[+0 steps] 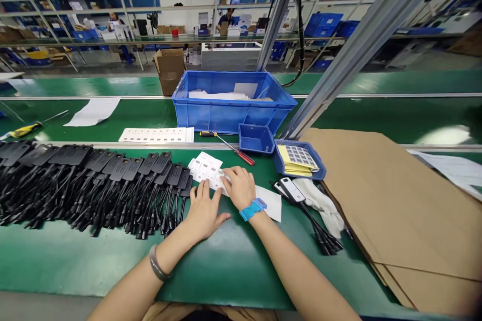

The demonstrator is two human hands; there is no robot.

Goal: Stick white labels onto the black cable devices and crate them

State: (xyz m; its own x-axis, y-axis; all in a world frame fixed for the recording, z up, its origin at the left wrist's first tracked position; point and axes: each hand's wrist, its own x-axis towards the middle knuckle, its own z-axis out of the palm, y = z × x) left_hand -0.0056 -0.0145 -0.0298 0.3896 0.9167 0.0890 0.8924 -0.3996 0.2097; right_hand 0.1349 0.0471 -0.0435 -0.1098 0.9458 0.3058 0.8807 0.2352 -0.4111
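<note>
A white sheet of labels (205,169) lies on the green bench in front of me, printed with small dark marks. My left hand (203,213) rests palm down at its near edge, fingers spread and fingertips touching the paper. At the sheet's right part, my right hand (241,188) has its fingers bent, thumb and forefinger close together on the paper; whether a single label is between them is hidden. Another white paper (269,202) sticks out under my right wrist. Left of the sheet are many black box-shaped adapters with cables (128,168), laid in a long overlapping row.
Beyond the sheet stand a large blue bin (233,115) with papers, a small blue tray (256,139) and a red-handled screwdriver (244,156). To the right are a tray of label stacks (299,159), white-labelled adapters (291,190), a white glove (320,203) and cardboard (406,210). A metal post (339,70) slants overhead.
</note>
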